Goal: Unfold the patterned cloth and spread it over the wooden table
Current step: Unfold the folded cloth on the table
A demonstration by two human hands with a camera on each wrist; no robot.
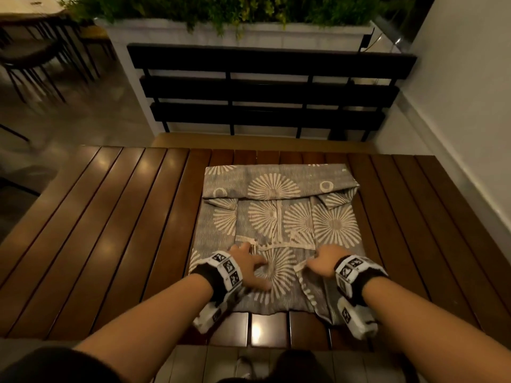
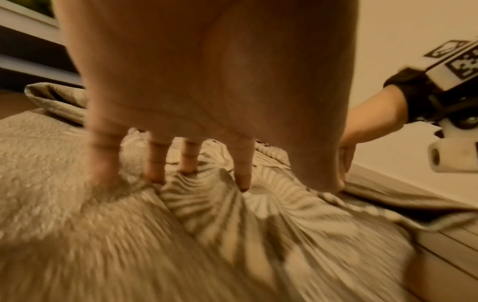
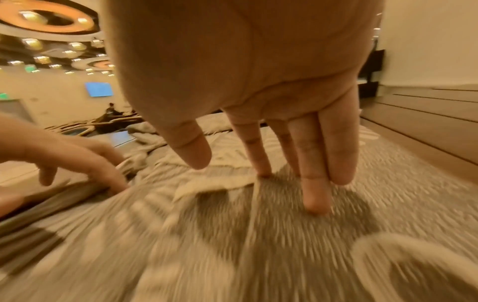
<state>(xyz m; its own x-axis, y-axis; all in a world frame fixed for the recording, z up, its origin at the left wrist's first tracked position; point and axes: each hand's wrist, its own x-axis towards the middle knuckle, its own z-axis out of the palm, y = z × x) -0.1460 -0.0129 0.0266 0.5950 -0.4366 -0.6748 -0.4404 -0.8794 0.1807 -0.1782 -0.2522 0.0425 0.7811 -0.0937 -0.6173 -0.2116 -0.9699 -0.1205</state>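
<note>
A grey patterned cloth [image 1: 276,217] with pale sunburst prints lies folded in a rectangle on the middle of the slatted wooden table [image 1: 124,217]. My left hand [image 1: 249,262] rests on the cloth's near part with fingers spread and straight. In the left wrist view its fingertips [image 2: 189,161] press into the cloth [image 2: 232,235] and ruck it. My right hand [image 1: 323,261] lies a little to the right, beside a turned-up flap. In the right wrist view its straight fingers [image 3: 315,194] touch the cloth [image 3: 258,245], with the thumb lifted clear.
A black slatted bench [image 1: 262,89] stands beyond the table's far edge, with a white planter of greenery [image 1: 235,31] behind it. A white wall [image 1: 470,106] runs along the right. Dark chairs [image 1: 33,59] stand at the back left. Bare table slats flank the cloth.
</note>
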